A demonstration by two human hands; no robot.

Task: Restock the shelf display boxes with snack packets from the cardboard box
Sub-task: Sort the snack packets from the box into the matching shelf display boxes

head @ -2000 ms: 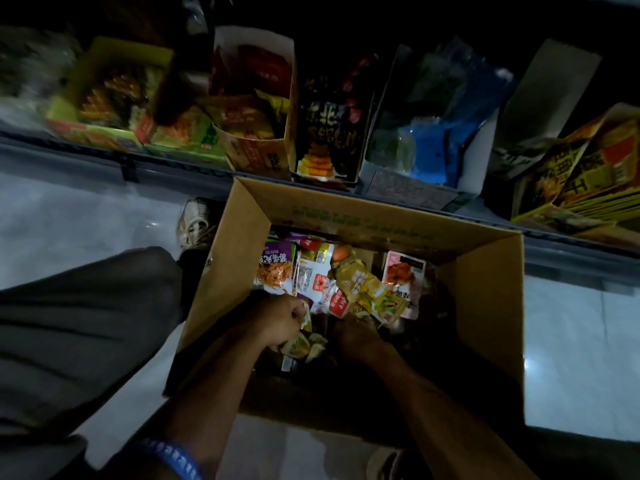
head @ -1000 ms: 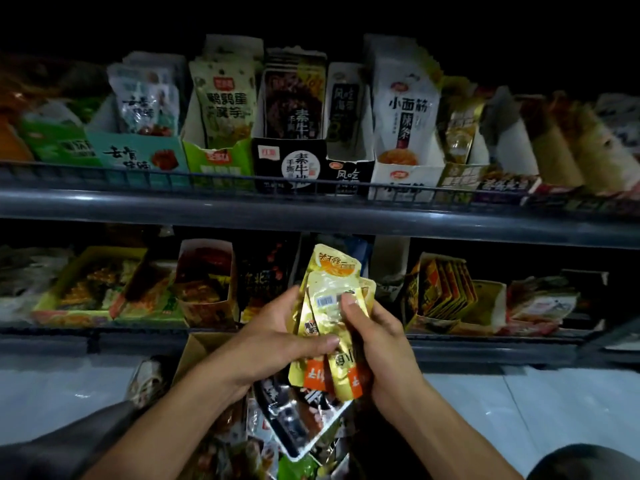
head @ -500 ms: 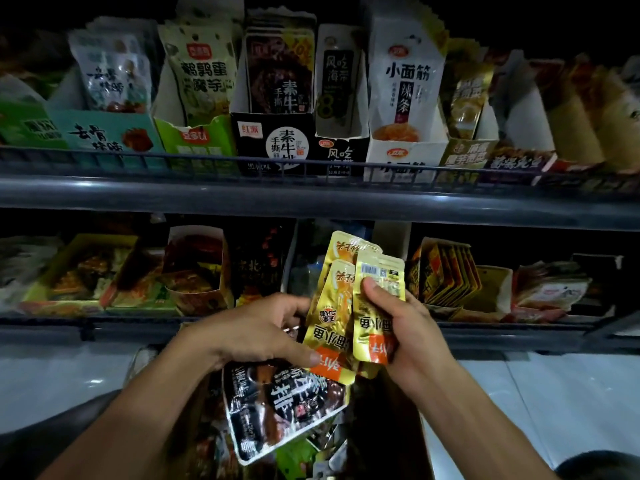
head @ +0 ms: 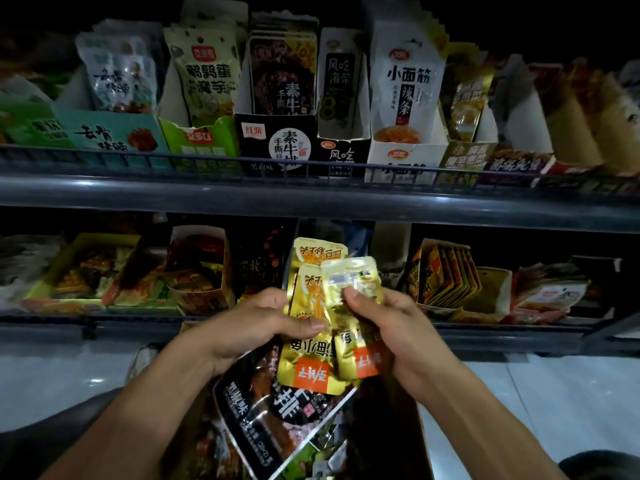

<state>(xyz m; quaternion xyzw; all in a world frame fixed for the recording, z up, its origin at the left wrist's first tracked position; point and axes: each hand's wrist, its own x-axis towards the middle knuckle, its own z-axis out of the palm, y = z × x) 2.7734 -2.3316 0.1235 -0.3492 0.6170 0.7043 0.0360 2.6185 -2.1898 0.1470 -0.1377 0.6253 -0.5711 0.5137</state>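
The thumb of the left hand presses across the front of a gold snack packet, with the other fingers curled behind it; the right hand pinches a second gold packet near its top, thumb in front, fingers wrapped round the side; the two packets overlap, printed upside down, with orange bands at their lower ends; a third gold packet stands up behind them. Under the left hand hangs a large black packet; whether the fingers also hold it, I cannot tell. Below it lies the cardboard box with more packets inside, dimly lit. Behind the hands is the lower shelf with open display boxes; above it, the upper shelf carries a row of upright boxes, among them a white box and a black box.
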